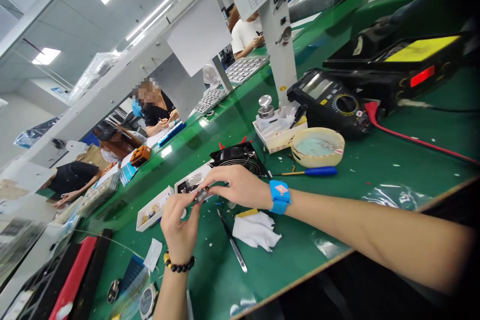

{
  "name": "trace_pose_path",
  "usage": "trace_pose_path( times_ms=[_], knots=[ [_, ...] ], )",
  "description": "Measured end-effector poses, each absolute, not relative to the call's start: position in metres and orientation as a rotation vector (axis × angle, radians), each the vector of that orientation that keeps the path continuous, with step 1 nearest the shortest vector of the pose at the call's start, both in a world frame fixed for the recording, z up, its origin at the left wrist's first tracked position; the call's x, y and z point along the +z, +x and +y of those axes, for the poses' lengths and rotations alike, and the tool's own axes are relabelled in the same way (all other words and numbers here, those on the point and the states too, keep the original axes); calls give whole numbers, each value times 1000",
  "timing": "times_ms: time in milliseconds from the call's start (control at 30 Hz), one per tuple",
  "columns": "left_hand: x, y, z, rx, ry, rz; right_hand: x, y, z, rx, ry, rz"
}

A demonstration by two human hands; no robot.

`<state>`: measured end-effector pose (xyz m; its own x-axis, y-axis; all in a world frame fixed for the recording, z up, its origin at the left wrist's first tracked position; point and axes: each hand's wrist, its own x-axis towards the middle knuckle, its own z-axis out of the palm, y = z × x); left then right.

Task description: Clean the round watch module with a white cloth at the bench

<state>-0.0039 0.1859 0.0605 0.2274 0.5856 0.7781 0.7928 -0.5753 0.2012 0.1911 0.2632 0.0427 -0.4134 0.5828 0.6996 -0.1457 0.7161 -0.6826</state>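
Near the front edge of the green bench (337,205), the left hand (180,230) and right hand (240,187) are pinching a small metal part (200,194), fingers closed tight on it — too small to tell which way it is pointing. Just beside them, a white tray (153,208) is holding small gold-coloured parts (151,211), a white box (189,183) is holding something dark (187,186) — and tweezers (232,240) are lying nearby.

This is an electronics assembly workshop: a long green anti-static workbench (337,200) carries a digital multimeter (330,102), a soldering sponge dish (317,147) and component trays (243,69), with an anti-static wrist strap (279,196) worn and a co-worker (157,115) seated along the line.
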Motion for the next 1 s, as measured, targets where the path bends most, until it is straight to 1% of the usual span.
trace_pose_path(
  times_ms=[200,333,433,600,733,867,1000],
  knots=[
    [65,-2,183,-1151,-2241,-1186,42,190,260,761,-239,-1818],
    [65,0,180,-1138,-2217,-1222,45,188,256,807,-216,-1826],
    [63,3,179,-1278,-2177,-1287,46,186,255,993,-278,-1777],
    [65,8,177,-1465,-2179,-1338,40,182,259,1453,-330,-1667],
    [67,8,174,-1506,-2206,-1374,36,179,262,1623,-297,-1608],
    [69,9,173,-1517,-2221,-1455,34,177,263,1649,-311,-1607],
    [69,7,175,-1538,-2376,-1876,31,176,264,1521,-479,-1673]
  ],
)
